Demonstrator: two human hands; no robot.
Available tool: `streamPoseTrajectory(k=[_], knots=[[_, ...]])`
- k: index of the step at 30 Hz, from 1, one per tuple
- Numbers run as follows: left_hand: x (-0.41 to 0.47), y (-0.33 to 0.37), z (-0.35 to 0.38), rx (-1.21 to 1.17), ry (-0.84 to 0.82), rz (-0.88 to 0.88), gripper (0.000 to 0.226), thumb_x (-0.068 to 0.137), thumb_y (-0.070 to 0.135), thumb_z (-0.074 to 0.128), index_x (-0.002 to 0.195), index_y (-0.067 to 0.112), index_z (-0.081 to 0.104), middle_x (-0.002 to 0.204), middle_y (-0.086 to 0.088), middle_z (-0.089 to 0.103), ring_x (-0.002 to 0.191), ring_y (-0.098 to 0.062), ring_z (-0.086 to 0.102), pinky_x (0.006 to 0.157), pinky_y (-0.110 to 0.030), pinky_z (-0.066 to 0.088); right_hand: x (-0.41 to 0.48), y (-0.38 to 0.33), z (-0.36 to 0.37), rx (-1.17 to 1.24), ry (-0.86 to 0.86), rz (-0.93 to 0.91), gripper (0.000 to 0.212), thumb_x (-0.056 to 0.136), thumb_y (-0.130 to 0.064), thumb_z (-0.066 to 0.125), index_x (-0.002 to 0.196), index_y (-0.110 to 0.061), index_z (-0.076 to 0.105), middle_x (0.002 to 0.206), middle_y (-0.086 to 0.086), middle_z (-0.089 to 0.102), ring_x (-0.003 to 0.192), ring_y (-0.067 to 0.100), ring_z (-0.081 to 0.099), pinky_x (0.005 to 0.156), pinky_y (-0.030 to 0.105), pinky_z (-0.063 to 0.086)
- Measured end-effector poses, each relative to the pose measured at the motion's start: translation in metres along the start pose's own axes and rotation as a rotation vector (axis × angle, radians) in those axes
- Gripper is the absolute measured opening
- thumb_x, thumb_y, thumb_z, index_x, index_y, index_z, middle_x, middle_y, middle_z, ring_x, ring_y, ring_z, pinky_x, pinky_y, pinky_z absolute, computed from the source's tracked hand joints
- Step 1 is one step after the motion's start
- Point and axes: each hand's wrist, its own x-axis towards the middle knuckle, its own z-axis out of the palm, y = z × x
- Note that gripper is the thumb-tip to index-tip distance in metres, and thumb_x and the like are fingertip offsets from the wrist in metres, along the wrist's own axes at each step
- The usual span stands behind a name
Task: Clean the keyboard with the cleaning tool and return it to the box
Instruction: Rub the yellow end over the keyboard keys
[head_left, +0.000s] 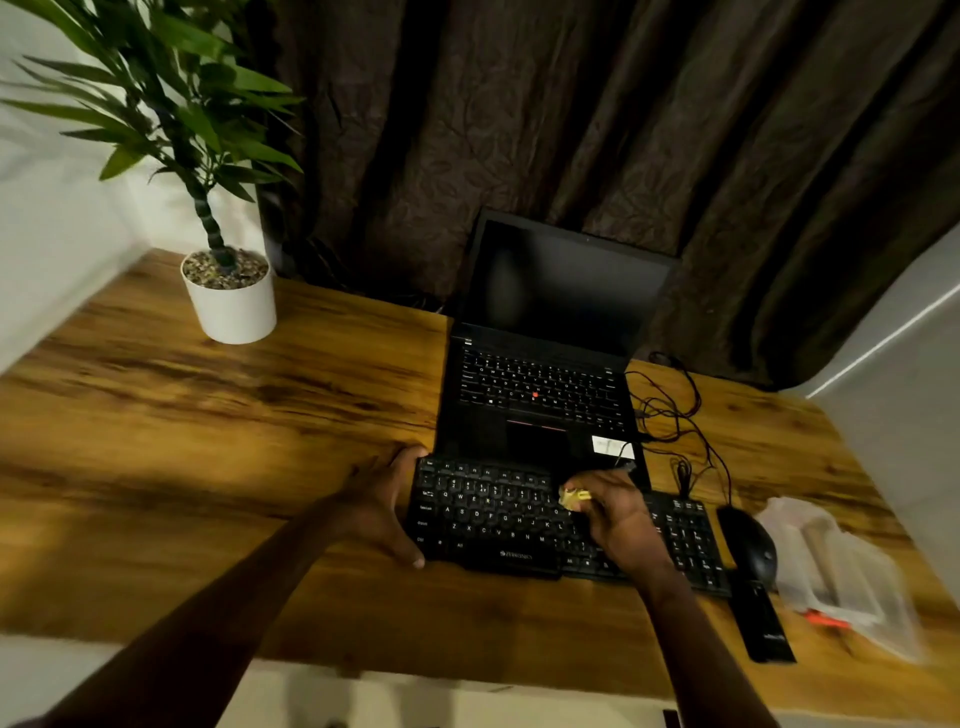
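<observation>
While the wooden desk (208, 441) fills most of my feed, the work sits right of centre. An open black laptop (540, 384) stands with its screen dark. Directly in front of it lies the black keyboard (493, 519), its long axis running left to right across the desk. Its far edge is up against or over the laptop's front lip; I cannot tell which. White legends show on the keys and there is a number pad at the right end, but blur hides any dust. Further right, past the black mouse (750, 548), the clear plastic box (841, 571) rests near the desk's right edge. It is translucent and smeared, with something orange at its near end.

I have the left hand (384, 509) gripping the keyboard's left end, fingers at the far corner and thumb at the near one, bracing it. The right hand (618, 514) is over the middle keys, fingertips closed in a pinch on the cleaning tool (574, 496). The tool is a small pale-yellow piece whose shape I cannot make out, at or just above the key tops.

I judge the coming moves turn on two things. Strokes should run along the key rows. The box lies to the right of both hands and well apart from the left, so the right hand, which carries the tool, is the nearer one for the return.
</observation>
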Motion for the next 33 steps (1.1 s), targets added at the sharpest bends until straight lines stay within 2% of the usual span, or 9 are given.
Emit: streamPoseTrajectory(k=[6,10,14,19,23,27,29,30,33], knots=[[-0.001,0.001,-0.002,0.020,-0.013,-0.015,0.146,0.041,0.052,0.096,0.154,0.039,0.003,0.164,0.003,0.010,0.150,-0.027,0.010,0.121,-0.051,0.014,-0.005,0.008,0.001,0.049,0.058,0.040,0.041,0.082,0.005,0.066,0.105,-0.028,0.069,0.106,-0.008,0.066,0.102,0.014,0.055,0.087,0.038,0.051],[0.001,-0.004,0.001,0.058,-0.003,-0.044,0.149,0.031,0.069,0.085,0.152,0.043,0.001,0.164,0.000,0.014,0.150,-0.029,0.013,0.121,-0.053,0.014,0.006,-0.023,0.017,0.079,0.006,-0.003,0.036,0.086,0.000,0.062,0.106,-0.030,0.068,0.107,-0.010,0.063,0.101,0.013,0.052,0.085,0.034,0.049],[0.002,-0.005,0.002,0.099,0.013,-0.039,0.147,0.032,0.071,0.081,0.152,0.038,0.005,0.161,-0.002,0.021,0.147,-0.029,0.019,0.120,-0.053,0.015,0.010,-0.028,0.018,0.079,-0.029,0.011,0.035,0.086,0.000,0.062,0.108,-0.028,0.068,0.106,-0.009,0.059,0.100,0.014,0.053,0.087,0.035,0.051],[0.002,-0.005,0.002,0.094,-0.002,-0.057,0.151,0.025,0.076,0.076,0.152,0.039,0.004,0.161,-0.004,0.021,0.147,-0.032,0.020,0.120,-0.053,0.018,-0.001,-0.007,0.005,0.052,0.016,0.006,0.039,0.081,0.006,0.067,0.104,-0.026,0.071,0.101,-0.031,0.051,0.096,0.018,0.056,0.083,0.043,0.053],[0.001,-0.004,0.003,0.061,-0.022,-0.059,0.156,0.023,0.077,0.081,0.153,0.040,0.003,0.162,-0.004,0.019,0.147,-0.031,0.020,0.120,-0.053,0.020,0.006,-0.024,0.018,0.058,0.037,-0.024,0.036,0.083,0.001,0.066,0.105,-0.027,0.070,0.101,-0.034,0.050,0.097,0.015,0.056,0.083,0.038,0.053],[0.004,-0.009,0.004,0.011,-0.053,-0.100,0.169,0.001,0.093,0.062,0.153,0.044,0.003,0.163,-0.002,0.017,0.149,-0.030,0.019,0.121,-0.052,0.019,0.017,-0.046,0.032,0.108,0.012,-0.094,0.025,0.088,-0.012,0.057,0.106,-0.025,0.070,0.102,-0.022,0.060,0.099,0.012,0.055,0.083,0.030,0.049],[0.002,-0.008,0.002,0.037,-0.051,-0.082,0.167,0.008,0.089,0.071,0.153,0.043,0.003,0.164,-0.001,0.015,0.150,-0.029,0.016,0.121,-0.052,0.016,0.019,-0.041,0.033,0.102,-0.020,-0.062,0.031,0.087,-0.006,0.059,0.108,-0.027,0.069,0.105,-0.008,0.064,0.100,0.007,0.052,0.085,0.024,0.046],[0.001,-0.006,0.001,0.066,-0.034,-0.066,0.160,0.019,0.082,0.080,0.154,0.040,0.004,0.164,-0.001,0.016,0.150,-0.029,0.017,0.121,-0.052,0.016,0.018,-0.035,0.031,0.092,-0.028,-0.033,0.036,0.086,-0.002,0.060,0.108,-0.029,0.069,0.107,-0.005,0.063,0.100,0.003,0.051,0.086,0.021,0.045],[-0.001,-0.001,0.001,0.116,0.022,-0.039,0.141,0.045,0.059,0.091,0.156,0.032,0.008,0.161,-0.006,0.021,0.148,-0.032,0.020,0.120,-0.053,0.018,0.011,-0.017,0.022,0.075,-0.020,0.044,0.040,0.086,-0.001,0.064,0.108,-0.034,0.069,0.108,-0.003,0.061,0.101,-0.005,0.048,0.088,0.017,0.045]])
